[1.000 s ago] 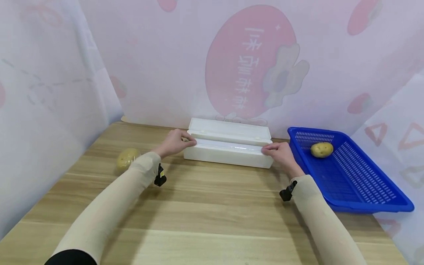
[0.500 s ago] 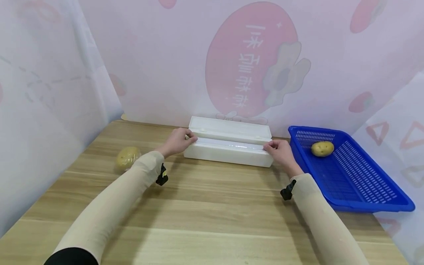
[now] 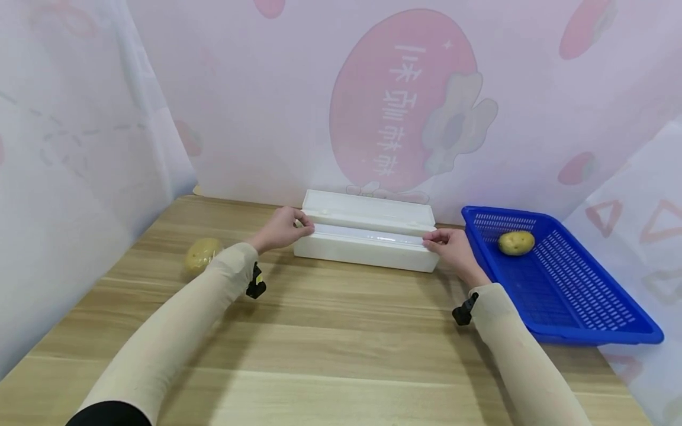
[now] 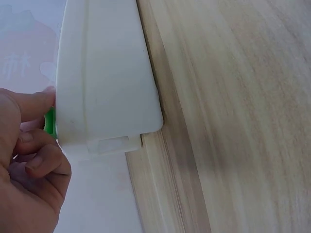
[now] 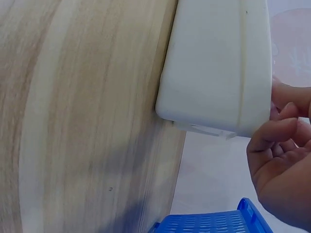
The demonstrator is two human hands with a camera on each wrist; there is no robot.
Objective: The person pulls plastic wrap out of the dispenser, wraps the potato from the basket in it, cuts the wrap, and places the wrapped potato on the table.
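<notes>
A long white cling film dispenser [image 3: 367, 254] stands at the back of the table with its lid [image 3: 369, 208] tipped back. Glossy clear cling film [image 3: 383, 236] lies across its opening. My left hand [image 3: 283, 228] pinches at the left end of the film, right at the box's top edge. In the left wrist view a small green part [image 4: 50, 121] shows beside those fingers. At the opposite end my right hand [image 3: 452, 248] pinches the film's right corner, its fingers [image 5: 274, 133] curled against the box rim. The film between the fingertips is mostly hidden.
A potato [image 3: 202, 255] in clear wrap sits on the wooden table [image 3: 330, 343], left of the dispenser and partly behind the left sleeve. To the right is a blue perforated basket [image 3: 565, 334] holding another potato [image 3: 515, 242]. A printed curtain [image 3: 256, 118] hangs close behind the dispenser.
Both hands stay at the two ends of the dispenser, with only slight finger shifts. The whole head view has dipped and risen a little.
</notes>
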